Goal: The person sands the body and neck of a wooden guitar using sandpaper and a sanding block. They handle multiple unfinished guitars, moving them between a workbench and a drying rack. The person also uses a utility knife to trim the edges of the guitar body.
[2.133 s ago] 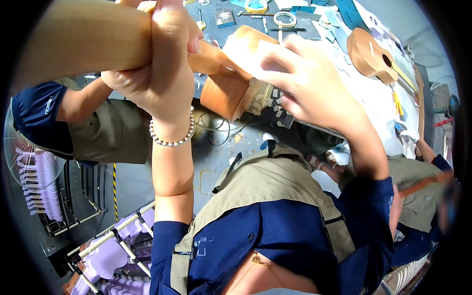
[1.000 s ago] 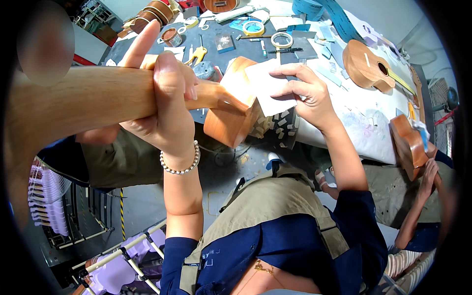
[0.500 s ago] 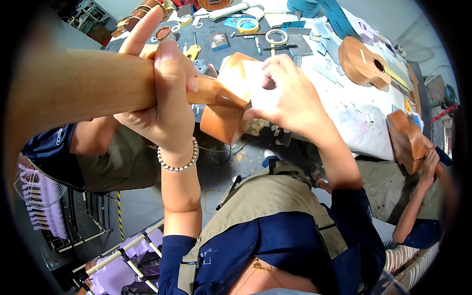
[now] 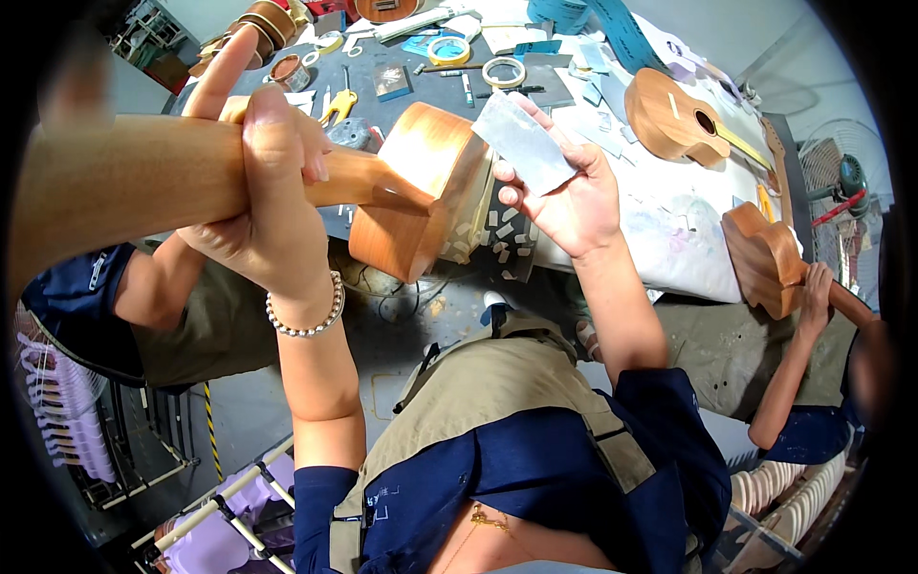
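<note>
A wooden ukulele (image 4: 413,228) is held up in front of me, its body above the near edge of the table and its neck pointing left, close to the camera. My left hand (image 4: 263,177) is wrapped around the neck, with the index finger stretched out. My right hand (image 4: 588,206) is turned palm up beside the body and apart from it. It holds a small grey piece of sandpaper (image 4: 526,143) between thumb and fingers. The far side of the ukulele's body is hidden.
On the table (image 4: 411,100) lie tape rolls (image 4: 504,72), yellow-handled scissors (image 4: 339,107), a dark block (image 4: 392,82) and another ukulele (image 4: 674,115). At right, a co-worker's hand (image 4: 816,295) holds a ukulele body (image 4: 760,258). Another person's arm (image 4: 153,287) is at left.
My right hand has moved off the ukulele's body and turned palm up, bringing the sandpaper into view. My left hand keeps its grip on the neck. The whole view has shifted slightly.
</note>
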Available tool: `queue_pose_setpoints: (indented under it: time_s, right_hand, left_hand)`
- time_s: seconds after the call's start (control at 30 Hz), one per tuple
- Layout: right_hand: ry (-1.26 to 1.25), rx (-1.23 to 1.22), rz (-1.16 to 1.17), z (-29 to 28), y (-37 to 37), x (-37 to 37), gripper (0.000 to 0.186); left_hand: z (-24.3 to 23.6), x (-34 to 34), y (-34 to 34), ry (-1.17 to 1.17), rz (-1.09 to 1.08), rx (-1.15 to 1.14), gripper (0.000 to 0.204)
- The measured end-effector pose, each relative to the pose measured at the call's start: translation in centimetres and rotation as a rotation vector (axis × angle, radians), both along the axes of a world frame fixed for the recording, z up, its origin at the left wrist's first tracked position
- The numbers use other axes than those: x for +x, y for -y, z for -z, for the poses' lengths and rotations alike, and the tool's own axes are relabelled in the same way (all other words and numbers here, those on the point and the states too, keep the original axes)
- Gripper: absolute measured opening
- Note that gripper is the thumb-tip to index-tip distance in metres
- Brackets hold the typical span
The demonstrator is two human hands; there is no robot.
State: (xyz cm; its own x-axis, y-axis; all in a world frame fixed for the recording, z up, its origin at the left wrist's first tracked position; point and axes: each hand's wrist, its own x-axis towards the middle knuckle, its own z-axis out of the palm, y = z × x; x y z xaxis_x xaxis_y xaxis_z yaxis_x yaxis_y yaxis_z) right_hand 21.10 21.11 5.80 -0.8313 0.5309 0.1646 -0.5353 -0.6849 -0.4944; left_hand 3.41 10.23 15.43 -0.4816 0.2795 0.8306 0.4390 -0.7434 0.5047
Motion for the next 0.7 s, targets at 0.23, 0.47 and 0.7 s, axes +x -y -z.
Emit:
queue_pose_setpoints:
  time_s: [0.23, 0.47, 0.7]
  right_hand:
    - [0.596, 2.067, 0.776, -2.6, 1.9, -1.3, 0.045]
    - [0.59, 2.032, 0.761, -2.5, 2.1, -2.2, 0.04]
    - [0.454, 2.001, 0.674, -2.9, 1.2, -3.3, 0.035]
  left_hand:
    - [0.2, 0.1, 0.1, 0.009, 0.001, 0.013, 0.027]
    - [0.5, -1.2, -0.1, -0.142, 0.05, 0.037, 0.036]
    - [0.4, -1.0, -0.3, -0.147, 0.006, 0.022, 0.037]
